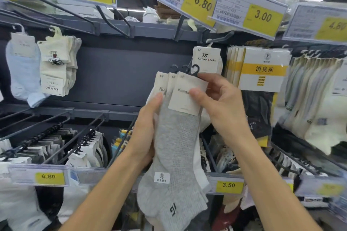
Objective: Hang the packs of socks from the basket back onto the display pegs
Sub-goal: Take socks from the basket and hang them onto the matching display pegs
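Note:
I hold a bunch of three sock packs (pixel 176 137) in front of the display, the front one grey, each with a cream card and a black hook on top. My left hand (pixel 145 125) grips the bunch from the left at mid height. My right hand (pixel 219 103) pinches the front pack's card near its black hook (pixel 195 70). Just behind, one pack marked Kunao Socks (pixel 206 59) hangs on a dark peg (pixel 221 38). The basket is out of view.
Pegs with other sock packs hang all round: pale blue and cream socks (pixel 54 65) at left, yellow-banded packs (pixel 262 69) at right, more rows below. Price tags (pixel 199 3) jut forward overhead and along the lower rail (pixel 228 185). A bare dark back panel (pixel 122 73) lies left of the hands.

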A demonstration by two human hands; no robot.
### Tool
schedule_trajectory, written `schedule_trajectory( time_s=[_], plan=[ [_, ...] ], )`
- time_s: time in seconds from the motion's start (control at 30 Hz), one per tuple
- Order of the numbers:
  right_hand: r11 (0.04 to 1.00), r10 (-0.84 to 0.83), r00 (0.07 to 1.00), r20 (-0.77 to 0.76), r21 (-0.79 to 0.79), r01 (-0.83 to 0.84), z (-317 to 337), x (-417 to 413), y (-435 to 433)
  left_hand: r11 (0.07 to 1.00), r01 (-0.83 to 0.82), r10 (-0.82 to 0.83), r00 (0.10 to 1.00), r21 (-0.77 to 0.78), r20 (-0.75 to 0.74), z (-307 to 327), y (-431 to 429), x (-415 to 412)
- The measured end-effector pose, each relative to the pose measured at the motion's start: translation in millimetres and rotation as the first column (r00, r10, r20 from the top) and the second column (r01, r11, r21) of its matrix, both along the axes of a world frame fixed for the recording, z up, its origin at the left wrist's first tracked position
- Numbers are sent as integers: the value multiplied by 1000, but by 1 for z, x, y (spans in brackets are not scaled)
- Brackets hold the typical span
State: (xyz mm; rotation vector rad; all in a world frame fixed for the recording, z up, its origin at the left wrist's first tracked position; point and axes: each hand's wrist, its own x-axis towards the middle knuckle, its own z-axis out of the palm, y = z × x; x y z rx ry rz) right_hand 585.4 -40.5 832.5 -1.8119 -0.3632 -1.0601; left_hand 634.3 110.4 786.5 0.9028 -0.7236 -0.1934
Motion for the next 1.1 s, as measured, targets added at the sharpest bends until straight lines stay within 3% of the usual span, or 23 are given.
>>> schedule_trajectory(
  time_s=[0.2, 0.4, 0.5, 0.7, 0.87, 1.1],
  plan=[
    [976, 133, 991, 19, 173, -134, -1, 3, -10, 992, -94, 91, 995, -89, -36, 2, -1, -1],
    [972, 211, 976, -51, 114, -204, -3, 1, -3, 989, -111, 109, 994, -101, -22, 2, -1, 0],
    [981, 157, 987, -35, 120, -152, -2, 2, -4, 986, -155, 153, 988, -67, -39, 0, -2, 3],
    [930, -140, 987, 73, 351, 106, 20, 24, -31, 986, -144, 140, 989, -84, -58, 0, 1, 2],
    [934, -287, 954, 90, 250, 257, 45, 51, -40, 986, -166, 164, 984, -19, -61, 0, 0, 1],
    [974, -226, 964, 142, 34, 223, 43, 73, -45, 990, -138, 138, 989, 0, -58, -1, 3, -1]
  ],
)
